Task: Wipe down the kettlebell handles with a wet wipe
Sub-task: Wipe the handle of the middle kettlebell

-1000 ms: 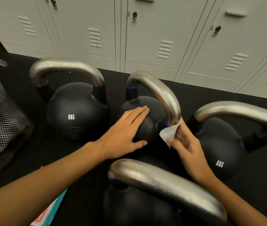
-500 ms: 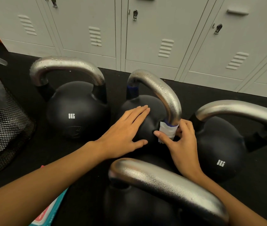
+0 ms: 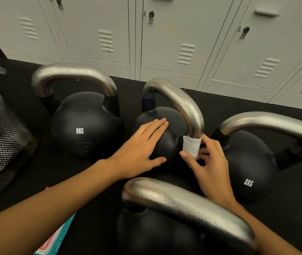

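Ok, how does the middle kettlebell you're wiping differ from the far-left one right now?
The middle kettlebell has the wet wipe wrapped round its handle's near leg, pinched by the right hand, and the left hand lies flat on its ball; the far-left kettlebell is untouched. The middle handle has a blue band at its base and shows edge-on; the left one faces the camera, showing "8KG". Both have black balls and beaded silver handles.

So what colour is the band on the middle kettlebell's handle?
Blue: the band sits just below the silver handle, in the head view.
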`<state>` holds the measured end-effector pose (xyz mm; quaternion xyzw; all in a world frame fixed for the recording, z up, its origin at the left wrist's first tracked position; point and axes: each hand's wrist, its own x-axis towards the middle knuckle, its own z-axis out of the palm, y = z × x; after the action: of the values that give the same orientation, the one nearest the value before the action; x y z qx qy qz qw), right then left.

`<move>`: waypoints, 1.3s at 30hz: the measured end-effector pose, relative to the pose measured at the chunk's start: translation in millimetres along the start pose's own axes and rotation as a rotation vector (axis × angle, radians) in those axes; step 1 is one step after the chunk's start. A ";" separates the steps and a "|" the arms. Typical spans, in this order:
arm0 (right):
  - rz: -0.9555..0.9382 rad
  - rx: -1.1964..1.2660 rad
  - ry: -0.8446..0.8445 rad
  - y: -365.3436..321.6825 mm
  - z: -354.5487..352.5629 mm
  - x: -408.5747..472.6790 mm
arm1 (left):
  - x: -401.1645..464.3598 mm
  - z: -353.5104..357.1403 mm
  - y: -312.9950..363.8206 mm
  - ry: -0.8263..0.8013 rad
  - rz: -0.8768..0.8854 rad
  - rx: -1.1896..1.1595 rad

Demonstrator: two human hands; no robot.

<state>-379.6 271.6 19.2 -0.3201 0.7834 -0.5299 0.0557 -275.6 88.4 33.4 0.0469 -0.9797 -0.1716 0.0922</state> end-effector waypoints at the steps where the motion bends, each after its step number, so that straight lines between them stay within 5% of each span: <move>1: 0.008 -0.007 0.016 -0.9 2.8 3.5 | 0.0 -0.4 0.1 -0.002 0.003 0.002; 15: -0.008 0.028 0.168 -11.9 16.6 12.5 | -0.1 1.5 -0.7 0.008 0.002 -0.017; 26: 0.065 0.323 0.019 -23.0 3.2 9.7 | -0.3 1.3 -0.8 0.015 0.008 -0.011; 39: 0.058 0.322 -0.115 -23.8 -9.4 24.6 | -0.5 2.4 -1.7 0.017 0.013 0.006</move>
<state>-392.5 259.8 50.0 -0.3140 0.6928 -0.6275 0.1665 -275.5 87.6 30.5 0.0425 -0.9797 -0.1674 0.1014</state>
